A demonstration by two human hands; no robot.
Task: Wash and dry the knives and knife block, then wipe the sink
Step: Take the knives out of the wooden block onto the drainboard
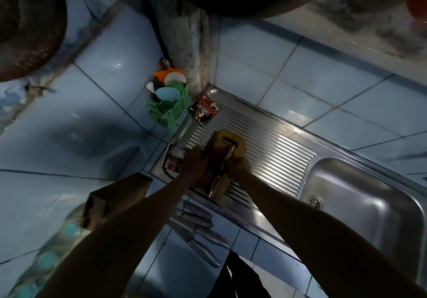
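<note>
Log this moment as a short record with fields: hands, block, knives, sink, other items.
left hand: left hand grips the side of the knife block
right hand: right hand grips a metal knife handle at the block
block: wooden, on the ribbed drainboard
knives: several loose knives on the tiled counter, near edge
sink: steel basin, right of drainboard, nothing visible inside
other items: green basket of plastic utensils; red sachet; second wooden block at left
</note>
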